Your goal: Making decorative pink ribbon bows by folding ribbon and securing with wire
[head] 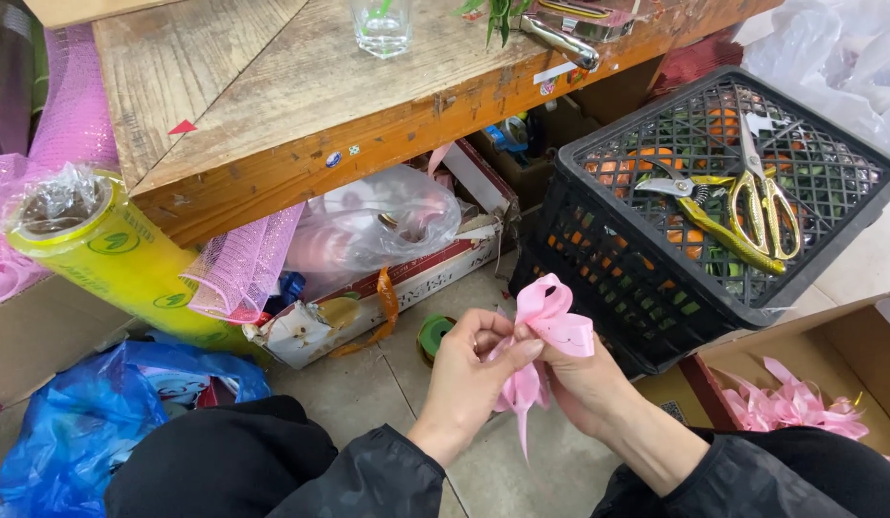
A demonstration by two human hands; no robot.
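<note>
In the head view, a pink ribbon bow (545, 331) is held low in the middle of the picture, above the tiled floor (406, 384) and just in front of a black plastic crate (656, 278). Its middle part is covered by the fingers, so the knot cannot be made out. The left hand (469, 369) is closed on the bow from the left, thumb and fingertips pinched at its waist; the right hand (584, 384) is closed on it from the right, and most of that hand's fingers are hidden behind the ribbon.

The bow's long axis is seen running nearly upright: the loops point up and slightly right, toward the crate, and a thin tail hangs down between the wrists.

On the crate's top, gold scissors (766, 197) and pruning shears (704, 216) are laid; its contents are seen only as orange patches through the mesh. More pink ribbon bows (795, 403) are partly shown in a cardboard box (848, 345) cut off at the right edge. The wooden desk (272, 86) is cut off at the top.
</note>
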